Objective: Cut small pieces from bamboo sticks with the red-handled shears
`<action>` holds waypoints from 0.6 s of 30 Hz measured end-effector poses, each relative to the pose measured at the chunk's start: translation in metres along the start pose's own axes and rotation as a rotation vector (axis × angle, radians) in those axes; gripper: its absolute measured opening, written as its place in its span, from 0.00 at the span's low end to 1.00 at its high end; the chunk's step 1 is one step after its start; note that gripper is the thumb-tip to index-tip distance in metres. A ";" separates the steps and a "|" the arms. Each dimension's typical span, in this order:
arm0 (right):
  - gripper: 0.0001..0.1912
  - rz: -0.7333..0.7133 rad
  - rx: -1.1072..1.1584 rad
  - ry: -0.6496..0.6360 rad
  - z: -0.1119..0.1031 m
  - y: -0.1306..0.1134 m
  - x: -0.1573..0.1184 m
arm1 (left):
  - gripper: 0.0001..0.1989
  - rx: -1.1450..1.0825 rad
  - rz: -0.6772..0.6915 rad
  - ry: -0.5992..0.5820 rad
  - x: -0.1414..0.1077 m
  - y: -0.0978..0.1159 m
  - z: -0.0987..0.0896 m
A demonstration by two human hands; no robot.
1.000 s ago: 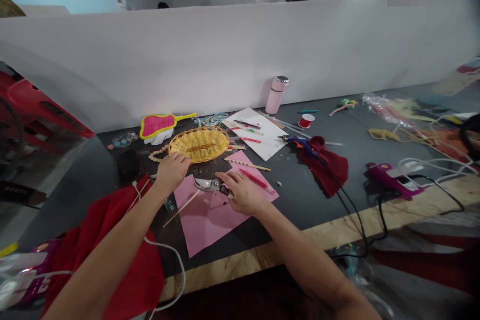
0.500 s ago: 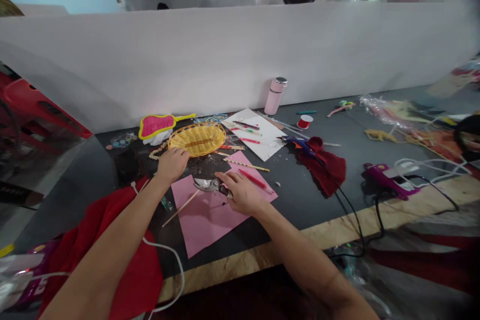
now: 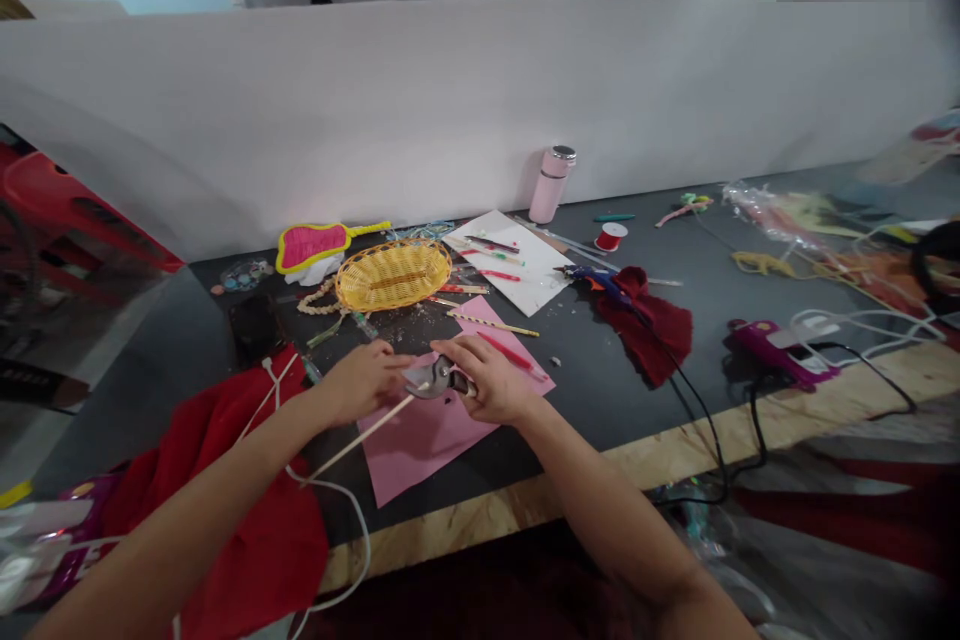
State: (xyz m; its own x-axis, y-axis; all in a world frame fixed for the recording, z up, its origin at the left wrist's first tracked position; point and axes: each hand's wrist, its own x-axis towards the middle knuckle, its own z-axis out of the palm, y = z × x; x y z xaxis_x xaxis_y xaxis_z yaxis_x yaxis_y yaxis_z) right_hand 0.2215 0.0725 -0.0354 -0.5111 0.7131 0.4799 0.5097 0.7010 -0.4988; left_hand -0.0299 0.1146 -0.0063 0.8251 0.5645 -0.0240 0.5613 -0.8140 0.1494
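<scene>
Silver metal shears (image 3: 435,378) and a slender, pale wooden stick (image 3: 364,437), partly over a flat pink paper sheet (image 3: 420,450).
The right hand (image 3: 491,380) grasps the shears' handles; whether the left hand (image 3: 361,382), beside the blades, grips anything cannot be told. The stick, probably light, stiff and brittle, suits a mid-length pinch; the likely heavier shears, a handle hold.

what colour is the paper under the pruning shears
Pink; the paper shows best in the head view.
</scene>
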 end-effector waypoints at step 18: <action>0.42 -0.024 0.008 -0.048 0.005 0.001 0.001 | 0.26 0.121 -0.150 -0.048 0.022 -0.033 0.005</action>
State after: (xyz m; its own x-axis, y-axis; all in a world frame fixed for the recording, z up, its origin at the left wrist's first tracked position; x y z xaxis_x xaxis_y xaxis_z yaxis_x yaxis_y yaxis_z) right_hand 0.2183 0.0739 -0.0386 -0.5555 0.6947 0.4570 0.4918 0.7177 -0.4931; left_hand -0.0300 0.1530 -0.0171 0.7321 0.6759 -0.0849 0.6795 -0.7333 0.0211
